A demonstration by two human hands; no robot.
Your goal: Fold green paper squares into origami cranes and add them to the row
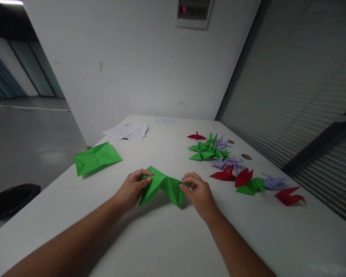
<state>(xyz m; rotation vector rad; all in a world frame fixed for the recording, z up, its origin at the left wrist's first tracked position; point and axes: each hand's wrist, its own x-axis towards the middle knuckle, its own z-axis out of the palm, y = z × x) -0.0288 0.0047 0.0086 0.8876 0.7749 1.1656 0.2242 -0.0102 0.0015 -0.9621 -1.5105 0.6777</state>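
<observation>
Between my two hands, the half-folded green paper point(163, 187) stood tented on the white desk point(167, 238), its middle crease raised and its two ends pinched. My left hand point(132, 190) held the left end in a closed grip, thumb on top and fingers curled under the flap. My right hand point(198, 191) had a closed grip on the right point, fingertips point(187, 180) bunched on the edge.

As I judged it, the risk lay in uneven pull: if one hand squeezed or drew harder than the other, the raised crease could collapse sideways and set a false fold, or the thin paper could tear at the pinched corner. A slip of the right fingertips could also let the point spring open.

Both forearms reached forward and inward from the near edge, wrists low to the desk, the palms turned toward each other.

Left of my left hand, well apart, lay a creased green sheet point(95, 158), with white papers point(127, 132) beyond it. Right of my right hand sat finished cranes: a red crane point(225, 174) near, a green cluster point(208, 151) farther, and another red crane point(290, 196) out toward the edge.
</observation>
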